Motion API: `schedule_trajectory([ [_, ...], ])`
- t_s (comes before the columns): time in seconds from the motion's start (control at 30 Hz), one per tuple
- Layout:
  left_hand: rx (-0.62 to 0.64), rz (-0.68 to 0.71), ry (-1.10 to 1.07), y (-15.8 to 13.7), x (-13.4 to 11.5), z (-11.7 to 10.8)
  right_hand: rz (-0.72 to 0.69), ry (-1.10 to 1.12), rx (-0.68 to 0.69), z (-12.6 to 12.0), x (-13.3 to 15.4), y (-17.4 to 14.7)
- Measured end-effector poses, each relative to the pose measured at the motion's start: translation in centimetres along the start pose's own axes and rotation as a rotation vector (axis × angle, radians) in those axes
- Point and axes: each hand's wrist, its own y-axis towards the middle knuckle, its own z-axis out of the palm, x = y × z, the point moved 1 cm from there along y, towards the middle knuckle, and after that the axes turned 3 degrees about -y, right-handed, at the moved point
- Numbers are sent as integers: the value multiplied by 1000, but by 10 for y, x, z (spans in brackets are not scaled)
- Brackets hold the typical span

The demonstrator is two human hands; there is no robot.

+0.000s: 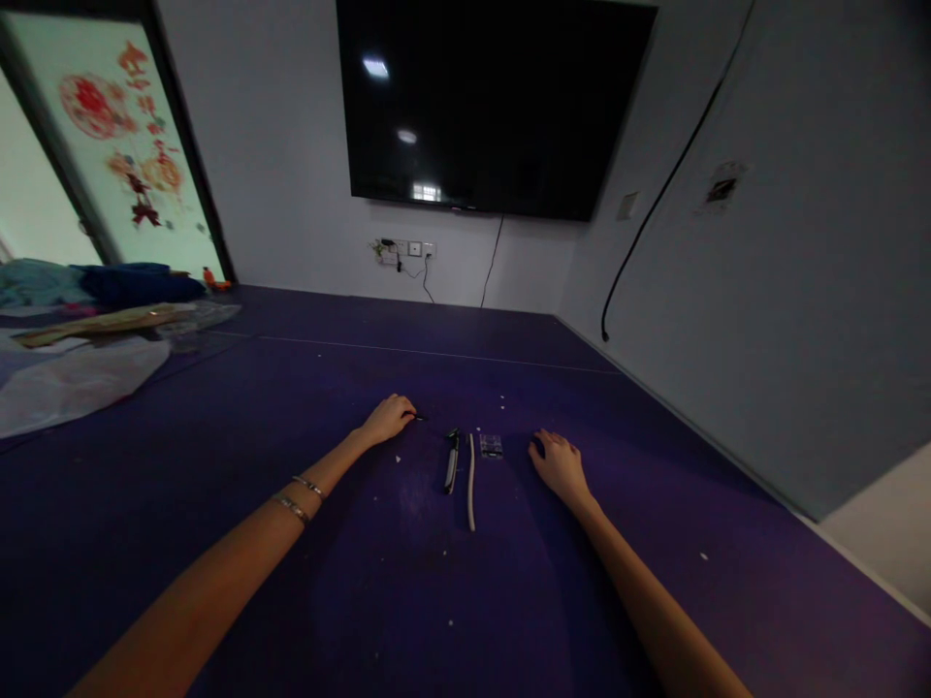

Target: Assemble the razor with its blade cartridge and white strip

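Note:
On the purple tabletop (407,582), my left hand (389,420) is closed, fingertips pinched on a small dark thin object (421,418) whose tip sticks out to the right. What kind of object it is cannot be made out. To its right lies a razor-like tool (452,463) with a black head and a light and dark handle. Beside that is a slightly curved whitish rod (471,485). A small clear packet with dark printing (491,446) sits close to the rod's upper end. Farther right, my right hand (560,463) rests palm down with loosely bent fingers, holding nothing visible.
Small white scraps (451,622) are scattered over the surface. Plastic sheeting (80,383) and blue cloth (138,284) lie at the far left. A wall-mounted television (495,107) hangs beyond the table, and a black cable (665,184) dangles along the right wall.

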Motion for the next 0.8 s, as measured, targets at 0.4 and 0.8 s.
schedule_trajectory([
  [0.4, -53, 12, -26, -11, -15, -8, 5, 6, 15, -2, 1, 0],
  [0.8, -158, 166, -114, -24, -76, -29, -8, 0, 13, 0, 0, -1],
])
